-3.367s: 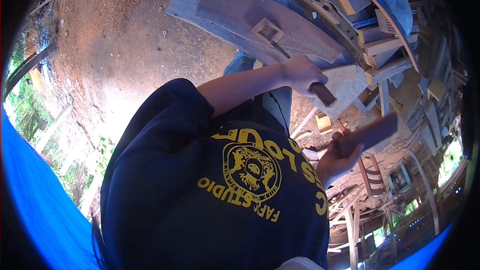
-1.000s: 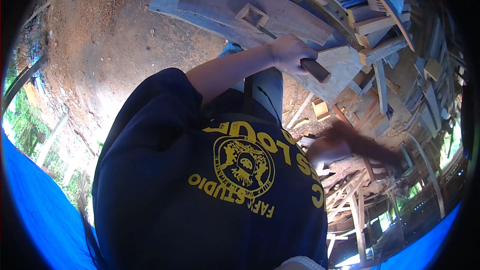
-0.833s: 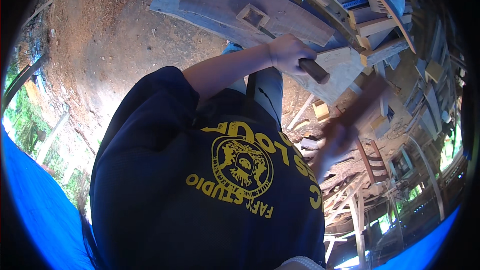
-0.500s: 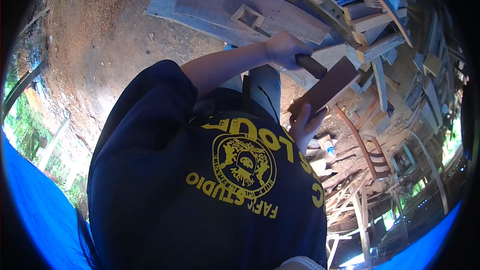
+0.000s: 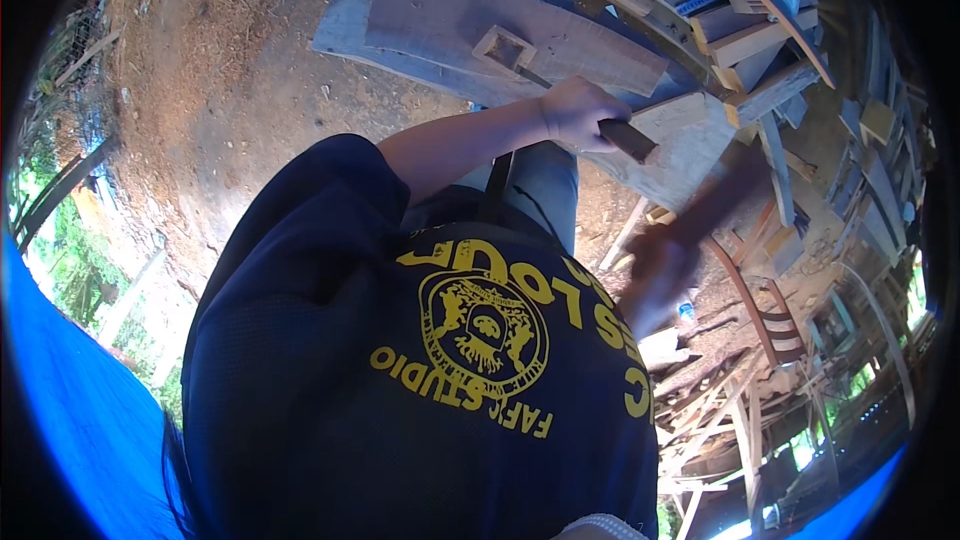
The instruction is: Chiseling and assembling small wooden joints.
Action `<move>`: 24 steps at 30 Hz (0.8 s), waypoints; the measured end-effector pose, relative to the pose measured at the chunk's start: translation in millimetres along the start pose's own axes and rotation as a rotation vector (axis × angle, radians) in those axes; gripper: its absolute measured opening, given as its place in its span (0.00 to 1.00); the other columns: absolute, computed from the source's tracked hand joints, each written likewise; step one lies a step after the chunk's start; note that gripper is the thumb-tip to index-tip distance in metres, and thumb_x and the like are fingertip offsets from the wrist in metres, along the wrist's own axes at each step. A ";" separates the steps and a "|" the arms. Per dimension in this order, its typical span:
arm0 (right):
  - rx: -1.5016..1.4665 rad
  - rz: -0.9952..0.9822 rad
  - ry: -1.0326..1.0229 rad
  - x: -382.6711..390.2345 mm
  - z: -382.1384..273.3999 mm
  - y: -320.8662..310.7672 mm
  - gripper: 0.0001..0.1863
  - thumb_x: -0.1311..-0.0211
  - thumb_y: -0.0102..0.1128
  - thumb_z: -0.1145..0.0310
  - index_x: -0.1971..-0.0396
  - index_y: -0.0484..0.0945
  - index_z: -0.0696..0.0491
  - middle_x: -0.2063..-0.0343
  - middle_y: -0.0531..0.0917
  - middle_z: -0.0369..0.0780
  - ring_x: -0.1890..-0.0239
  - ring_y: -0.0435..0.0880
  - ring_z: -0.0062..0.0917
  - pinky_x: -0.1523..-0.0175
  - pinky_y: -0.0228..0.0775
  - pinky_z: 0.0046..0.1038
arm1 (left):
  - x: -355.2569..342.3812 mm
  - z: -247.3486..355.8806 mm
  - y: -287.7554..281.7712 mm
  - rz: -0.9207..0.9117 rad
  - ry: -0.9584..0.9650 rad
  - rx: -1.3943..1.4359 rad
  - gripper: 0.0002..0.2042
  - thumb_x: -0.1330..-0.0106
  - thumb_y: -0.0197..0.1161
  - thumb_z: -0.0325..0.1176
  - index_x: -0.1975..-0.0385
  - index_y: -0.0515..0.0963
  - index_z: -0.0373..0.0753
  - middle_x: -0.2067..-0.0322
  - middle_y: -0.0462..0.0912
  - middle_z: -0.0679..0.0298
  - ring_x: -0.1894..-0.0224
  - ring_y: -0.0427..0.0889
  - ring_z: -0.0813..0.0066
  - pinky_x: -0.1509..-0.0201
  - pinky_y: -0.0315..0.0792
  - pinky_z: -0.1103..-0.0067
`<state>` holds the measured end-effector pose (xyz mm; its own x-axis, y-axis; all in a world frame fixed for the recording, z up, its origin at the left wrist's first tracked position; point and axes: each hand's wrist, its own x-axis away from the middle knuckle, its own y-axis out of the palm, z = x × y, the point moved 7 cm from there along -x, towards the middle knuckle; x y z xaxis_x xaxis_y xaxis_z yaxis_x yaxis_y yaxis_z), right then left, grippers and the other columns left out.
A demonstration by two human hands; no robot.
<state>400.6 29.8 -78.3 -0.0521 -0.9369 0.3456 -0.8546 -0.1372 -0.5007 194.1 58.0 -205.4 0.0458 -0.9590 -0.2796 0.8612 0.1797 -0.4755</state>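
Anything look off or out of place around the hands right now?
Nothing looks damaged or spilled. The left hand grips a dark handle against the pale board; the right hand and its wooden block are motion-blurred. Loose timber offcuts lie jumbled beyond.

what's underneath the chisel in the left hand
The left hand grips a chisel over a pale wooden board. The tip is hidden by the fist, so contact cannot be seen. The blurred right hand swings a wooden mallet.
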 end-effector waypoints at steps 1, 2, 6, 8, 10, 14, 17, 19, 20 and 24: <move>-0.121 0.106 -0.142 -3.9 -14.1 -31.1 0.17 0.36 0.54 0.59 0.58 0.71 0.59 0.72 0.78 0.41 0.73 0.76 0.25 0.64 0.71 0.27 | 0.8 1.3 0.9 -0.010 -0.001 -0.004 0.09 0.55 0.68 0.42 0.77 0.76 0.50 0.83 0.77 0.67 0.77 0.80 0.64 0.76 0.71 0.70; -0.248 0.208 -0.288 -5.5 -26.8 -52.4 0.19 0.36 0.55 0.58 0.57 0.70 0.59 0.70 0.78 0.42 0.72 0.77 0.27 0.65 0.71 0.29 | 0.8 0.4 -0.7 0.000 -0.007 -0.027 0.09 0.55 0.68 0.42 0.78 0.76 0.50 0.83 0.77 0.67 0.77 0.80 0.64 0.76 0.71 0.70; -0.732 0.836 -0.420 11.5 8.6 -81.9 0.27 0.44 0.65 0.53 0.60 0.71 0.65 0.66 0.77 0.44 0.68 0.79 0.31 0.64 0.74 0.32 | -4.6 5.3 6.3 -0.045 0.003 -0.054 0.09 0.55 0.69 0.42 0.78 0.76 0.50 0.83 0.77 0.68 0.78 0.80 0.65 0.76 0.71 0.70; 0.546 -0.090 -0.821 12.9 27.4 10.0 0.13 0.35 0.48 0.69 0.56 0.67 0.63 0.70 0.80 0.44 0.74 0.80 0.25 0.69 0.72 0.21 | -4.2 -3.1 15.8 -0.075 -0.001 0.006 0.09 0.54 0.67 0.43 0.76 0.76 0.51 0.83 0.77 0.67 0.77 0.80 0.63 0.75 0.72 0.69; -0.139 -0.157 0.214 18.2 16.3 45.1 0.11 0.37 0.55 0.68 0.65 0.71 0.62 0.78 0.80 0.44 0.80 0.77 0.22 0.74 0.68 0.19 | 5.0 -16.3 15.2 -0.075 -0.032 0.019 0.09 0.53 0.66 0.44 0.75 0.76 0.52 0.82 0.78 0.66 0.77 0.80 0.62 0.74 0.72 0.67; -0.198 0.167 -0.033 -3.5 11.6 -45.2 0.26 0.35 0.45 0.47 0.72 0.75 0.60 0.81 0.79 0.43 0.83 0.72 0.20 0.73 0.65 0.18 | 8.1 -13.7 12.3 -0.066 0.038 -0.081 0.09 0.53 0.66 0.44 0.75 0.75 0.53 0.83 0.77 0.68 0.78 0.80 0.64 0.76 0.72 0.68; -0.263 0.483 -0.063 -5.6 -20.4 -94.3 0.22 0.34 0.51 0.56 0.52 0.67 0.59 0.63 0.78 0.48 0.68 0.80 0.28 0.65 0.74 0.26 | 4.7 -9.9 2.5 -0.037 0.074 -0.107 0.10 0.55 0.68 0.42 0.76 0.75 0.52 0.84 0.76 0.70 0.79 0.80 0.67 0.77 0.71 0.70; -0.151 0.566 -0.080 0.6 -29.4 -102.4 0.21 0.34 0.51 0.57 0.52 0.66 0.60 0.62 0.78 0.49 0.68 0.80 0.30 0.65 0.74 0.26 | 1.6 -3.0 -0.5 -0.046 0.088 -0.118 0.11 0.57 0.69 0.40 0.77 0.74 0.50 0.84 0.75 0.71 0.79 0.79 0.69 0.77 0.71 0.72; -0.141 0.588 -0.107 1.8 -30.0 -103.8 0.22 0.35 0.52 0.57 0.52 0.67 0.60 0.62 0.78 0.50 0.68 0.80 0.30 0.69 0.72 0.23 | -1.0 4.1 -3.1 -0.015 0.132 -0.117 0.11 0.57 0.69 0.40 0.77 0.74 0.51 0.84 0.75 0.71 0.80 0.79 0.69 0.77 0.70 0.72; -0.072 0.462 -0.053 4.1 -13.0 -90.6 0.22 0.35 0.52 0.58 0.52 0.67 0.61 0.62 0.77 0.51 0.70 0.79 0.29 0.77 0.63 0.16 | -10.6 16.1 -6.9 0.046 0.179 -0.101 0.10 0.57 0.69 0.40 0.77 0.73 0.51 0.84 0.75 0.71 0.80 0.79 0.68 0.78 0.70 0.71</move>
<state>471.1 42.6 -21.2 -0.4107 -0.9099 0.0579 -0.7820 0.3189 -0.5355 195.9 63.4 -185.7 -0.0145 -0.8965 -0.4427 0.8047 0.2524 -0.5373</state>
